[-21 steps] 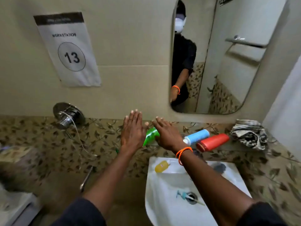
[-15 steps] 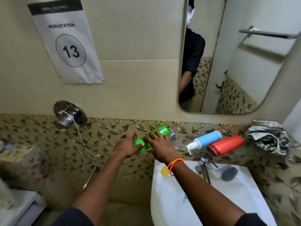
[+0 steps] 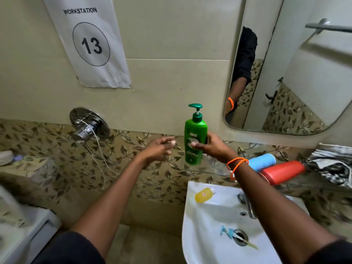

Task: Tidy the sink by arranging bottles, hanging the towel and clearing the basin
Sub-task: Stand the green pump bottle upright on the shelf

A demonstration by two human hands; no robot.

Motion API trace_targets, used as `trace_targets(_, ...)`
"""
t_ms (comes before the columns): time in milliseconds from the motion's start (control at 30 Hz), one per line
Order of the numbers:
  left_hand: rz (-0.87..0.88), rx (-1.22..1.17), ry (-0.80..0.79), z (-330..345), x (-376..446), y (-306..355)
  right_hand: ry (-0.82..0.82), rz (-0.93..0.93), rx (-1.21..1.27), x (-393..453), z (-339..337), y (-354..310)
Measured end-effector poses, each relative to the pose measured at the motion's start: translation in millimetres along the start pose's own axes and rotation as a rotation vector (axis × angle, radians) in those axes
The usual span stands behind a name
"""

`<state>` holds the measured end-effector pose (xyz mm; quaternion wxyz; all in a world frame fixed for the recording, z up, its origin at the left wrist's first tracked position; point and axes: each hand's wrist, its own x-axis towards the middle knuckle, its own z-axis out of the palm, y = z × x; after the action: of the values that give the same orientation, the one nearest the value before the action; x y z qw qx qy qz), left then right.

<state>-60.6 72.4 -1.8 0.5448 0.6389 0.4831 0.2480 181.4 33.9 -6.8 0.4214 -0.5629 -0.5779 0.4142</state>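
Note:
My right hand [image 3: 213,146] grips a green pump bottle [image 3: 195,138] and holds it upright at the left end of the glass shelf [image 3: 219,169] above the sink. My left hand [image 3: 161,148] hovers just left of the bottle, fingers loosely apart, holding nothing. A blue bottle [image 3: 263,161] and a red bottle [image 3: 283,172] lie on their sides on the shelf to the right. A crumpled patterned towel [image 3: 333,164] sits at the far right. In the white basin [image 3: 209,235] a small yellow bottle [image 3: 203,195] lies on the rim and a blue toothbrush [image 3: 238,237] lies across the drain.
A chrome tap [image 3: 247,204] stands at the basin's back. A mirror [image 3: 295,73] hangs above, reflecting a towel bar [image 3: 327,27]. A chrome wall valve [image 3: 86,126] with a thin cord sticks out to the left. A white fixture [image 3: 24,231] is at the lower left.
The green bottle went from lying tilted in both hands to standing upright in my right hand. My left hand has let go and moved slightly left.

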Motion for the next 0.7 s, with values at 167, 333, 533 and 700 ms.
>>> trace_targets(167,0.066,-0.023,0.070,55.1,18.7,-22.0,-0.129,0.034,0.039,7.3,-10.1,-5.6)
trace_targets(333,0.128,-0.015,0.206,74.7,31.6,-27.9,-0.152,0.041,0.033,1.4,-14.2,-9.3)
trace_targets(533,0.097,0.011,0.441,83.4,27.8,-43.3,-0.014,-0.052,-0.614,-30.7,-66.4,11.4)
trace_targets(700,0.140,0.128,0.681,115.2,7.9,-49.8,-0.312,0.222,-1.370,-67.3,-92.6,55.6)
